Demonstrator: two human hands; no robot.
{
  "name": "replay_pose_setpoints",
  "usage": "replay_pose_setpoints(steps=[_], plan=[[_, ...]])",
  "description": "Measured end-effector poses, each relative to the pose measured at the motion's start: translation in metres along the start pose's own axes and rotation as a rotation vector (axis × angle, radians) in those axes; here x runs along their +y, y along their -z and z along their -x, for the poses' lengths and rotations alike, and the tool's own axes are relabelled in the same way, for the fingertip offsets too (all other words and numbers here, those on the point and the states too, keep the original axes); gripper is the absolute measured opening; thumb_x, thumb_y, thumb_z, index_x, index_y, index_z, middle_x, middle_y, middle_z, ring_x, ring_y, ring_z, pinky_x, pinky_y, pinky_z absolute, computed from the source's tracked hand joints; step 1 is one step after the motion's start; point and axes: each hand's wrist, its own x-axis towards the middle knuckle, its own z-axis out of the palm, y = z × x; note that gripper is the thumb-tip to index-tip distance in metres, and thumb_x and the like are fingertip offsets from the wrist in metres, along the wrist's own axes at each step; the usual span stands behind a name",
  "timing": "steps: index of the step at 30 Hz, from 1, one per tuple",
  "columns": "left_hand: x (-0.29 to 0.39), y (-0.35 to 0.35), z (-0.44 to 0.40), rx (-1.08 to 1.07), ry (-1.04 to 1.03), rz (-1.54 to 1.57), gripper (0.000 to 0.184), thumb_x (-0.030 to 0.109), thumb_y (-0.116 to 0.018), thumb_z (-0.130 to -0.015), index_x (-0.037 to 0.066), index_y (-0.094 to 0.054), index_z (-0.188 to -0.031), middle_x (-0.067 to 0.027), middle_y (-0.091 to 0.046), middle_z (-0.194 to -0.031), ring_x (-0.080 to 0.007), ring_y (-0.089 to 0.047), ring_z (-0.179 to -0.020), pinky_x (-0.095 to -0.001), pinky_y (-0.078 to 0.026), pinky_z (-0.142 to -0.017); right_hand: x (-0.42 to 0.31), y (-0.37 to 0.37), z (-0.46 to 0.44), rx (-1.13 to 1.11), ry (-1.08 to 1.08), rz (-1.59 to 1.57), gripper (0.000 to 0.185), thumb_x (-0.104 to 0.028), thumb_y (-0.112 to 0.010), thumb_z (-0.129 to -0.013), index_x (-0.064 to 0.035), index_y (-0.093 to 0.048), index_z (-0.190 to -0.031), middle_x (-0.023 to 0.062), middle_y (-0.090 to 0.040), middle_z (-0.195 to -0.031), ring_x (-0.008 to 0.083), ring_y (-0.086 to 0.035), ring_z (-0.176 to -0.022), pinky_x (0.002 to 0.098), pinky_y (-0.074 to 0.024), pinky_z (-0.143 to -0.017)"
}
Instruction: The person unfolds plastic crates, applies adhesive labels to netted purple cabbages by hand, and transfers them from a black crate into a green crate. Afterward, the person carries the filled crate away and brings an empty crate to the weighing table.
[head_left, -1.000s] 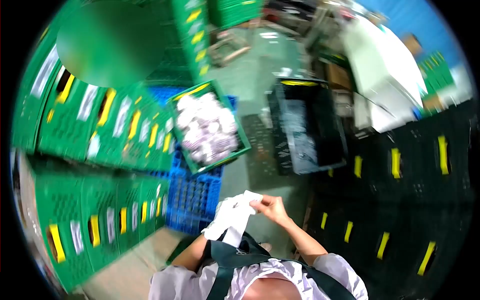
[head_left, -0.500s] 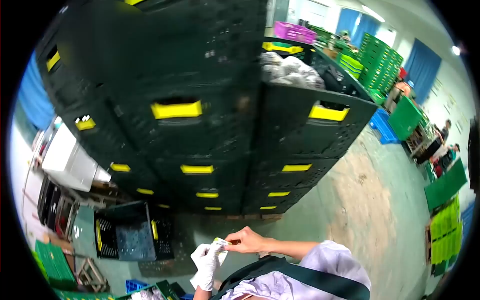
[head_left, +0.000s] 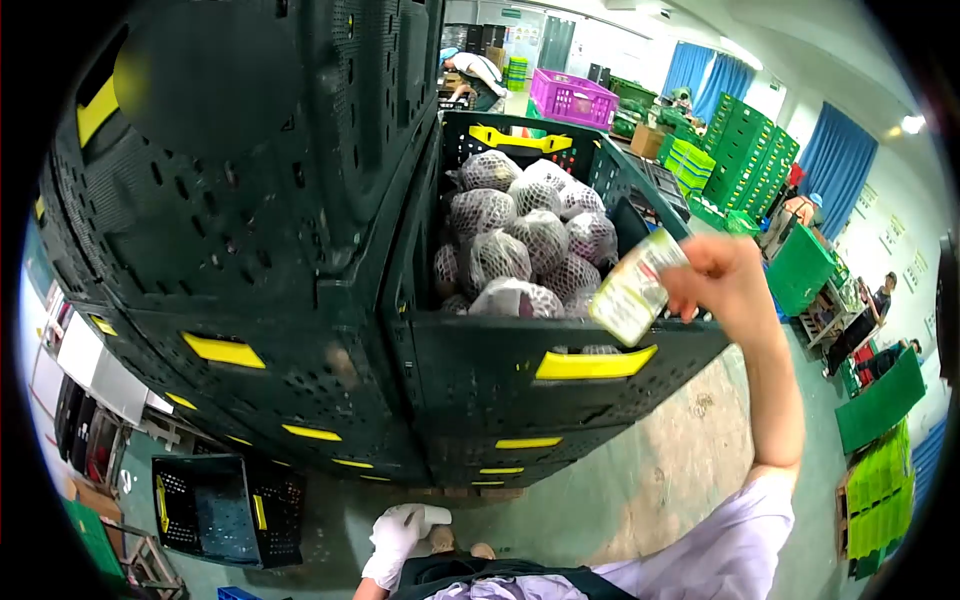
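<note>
My right hand (head_left: 715,285) is raised at the near right corner of a dark green crate (head_left: 500,365), its fingers pinched on a printed label card (head_left: 637,288). Inside that crate lie several round items in white foam netting (head_left: 538,238), some with dark purple skin showing. Low in the view, my left hand (head_left: 398,538) wears a white glove and is closed around a white roll (head_left: 436,516).
Stacked dark crates (head_left: 210,250) rise at the left. On the floor at lower left stands an open black crate (head_left: 205,510). Behind the filled crate is a purple crate (head_left: 572,98). People (head_left: 478,75) work in the background, with green crates (head_left: 745,150) at right.
The view has turned from the floor crates to the stack. My right hand has moved away from my left and up to the filled crate, carrying the label; my left hand stays low.
</note>
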Motion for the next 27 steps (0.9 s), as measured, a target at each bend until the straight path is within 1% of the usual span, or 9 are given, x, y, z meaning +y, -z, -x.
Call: replay_pose_setpoints(steps=[3, 10, 15, 16, 19, 21, 25, 26, 27], plan=[[-0.052, -0.017, -0.005, -0.258, 0.102, -0.393, 0.043, 0.029, -0.053, -0.074, 0.015, -0.051, -0.115, -0.0139, -0.054, -0.110, -0.0314, -0.049, -0.102, -0.0425, -0.039, -0.083, 0.012, -0.006, -0.067, -0.196, -0.121, 0.095, 0.020, -0.018, -0.065, -0.075, 0.0022, -0.061, -0.074, 0.0038, -0.057, -0.059, 0.0069, -0.053, -0.052, 0.0200, -0.0426, -0.043], [-0.081, -0.001, -0.051, -0.402, 0.121, -0.352, 0.038, 0.031, -0.048, -0.076, 0.014, -0.055, -0.109, -0.0137, -0.059, -0.100, -0.0305, -0.055, -0.091, -0.0413, -0.043, -0.077, 0.034, -0.056, -0.119, -0.611, -0.373, 0.095, 0.022, -0.021, -0.066, -0.074, 0.0004, -0.060, -0.070, 0.0037, -0.058, -0.061, 0.0078, -0.054, -0.053, 0.0211, -0.0447, -0.045], [-0.085, 0.006, -0.086, -0.393, 0.080, -0.353, 0.030, 0.030, -0.051, -0.076, 0.012, -0.060, -0.099, -0.0133, -0.061, -0.090, -0.0294, -0.058, -0.083, -0.0395, -0.045, -0.073, 0.052, -0.078, -0.128, -0.697, -0.276, 0.235, 0.023, -0.020, -0.066, -0.072, 0.0015, -0.060, -0.073, 0.0056, -0.058, -0.060, 0.0093, -0.055, -0.053, 0.0232, -0.0441, -0.046], [-0.088, 0.008, -0.089, -0.407, 0.075, -0.371, 0.030, 0.030, -0.051, -0.076, 0.012, -0.060, -0.099, -0.0133, -0.061, -0.090, -0.0294, -0.058, -0.083, -0.0395, -0.045, -0.073, 0.069, -0.085, -0.127, -0.664, 0.046, 0.449, 0.023, -0.022, -0.067, -0.071, 0.0009, -0.060, -0.072, 0.0080, -0.058, -0.060, 0.0130, -0.055, -0.053, 0.0272, -0.0439, -0.049], [-0.089, 0.003, -0.101, -0.405, 0.060, -0.335, 0.030, 0.031, -0.052, -0.076, 0.014, -0.060, -0.100, -0.0131, -0.061, -0.092, -0.0299, -0.058, -0.083, -0.0397, -0.046, -0.073, 0.077, -0.082, -0.126, -0.619, -0.031, 0.431, 0.031, -0.026, -0.070, -0.068, -0.0005, -0.060, -0.082, 0.0101, -0.060, -0.067, 0.0174, -0.058, -0.062, 0.0322, -0.0448, -0.056], [-0.082, 0.002, -0.106, -0.402, 0.059, -0.338, 0.030, 0.031, -0.052, -0.076, 0.014, -0.060, -0.100, -0.0137, -0.061, -0.090, -0.0304, -0.059, -0.081, -0.0400, -0.046, -0.072, 0.066, -0.083, -0.125, -0.367, 0.181, 0.657, 0.056, -0.038, -0.070, -0.065, 0.0014, -0.053, -0.100, 0.0166, -0.060, -0.085, 0.0283, -0.058, -0.082, 0.0374, -0.0458, -0.070], [-0.075, -0.001, -0.104, -0.359, 0.043, -0.322, 0.029, 0.031, -0.053, -0.076, 0.015, -0.060, -0.098, -0.0149, -0.062, -0.083, -0.0319, -0.059, -0.076, -0.0415, -0.046, -0.068, 0.063, -0.123, -0.098, -0.464, 0.354, 0.733, 0.089, -0.059, -0.062, -0.064, 0.0048, -0.033, -0.118, 0.0243, -0.055, -0.091, 0.0400, -0.053, -0.091, 0.0406, -0.0451, -0.076], [-0.074, -0.004, -0.101, -0.360, 0.049, -0.318, 0.029, 0.031, -0.053, -0.076, 0.015, -0.060, -0.098, -0.0149, -0.062, -0.083, -0.0319, -0.059, -0.076, -0.0415, -0.046, -0.068, 0.078, -0.129, -0.103, -0.754, 0.042, 0.679, 0.098, -0.063, -0.061, -0.062, 0.0035, -0.027, -0.124, 0.0263, -0.052, -0.100, 0.0387, -0.051, -0.096, 0.0404, -0.0434, -0.082], [-0.074, -0.004, -0.099, -0.329, 0.034, -0.317, 0.028, 0.030, -0.053, -0.076, 0.015, -0.061, -0.098, -0.0147, -0.062, -0.080, -0.0320, -0.059, -0.074, -0.0417, -0.046, -0.067, 0.079, -0.131, -0.108, -0.817, 0.018, 0.633, 0.100, -0.063, -0.063, -0.060, 0.0025, -0.025, -0.126, 0.0262, -0.050, -0.104, 0.0376, -0.050, -0.098, 0.0398, -0.0422, -0.084]])
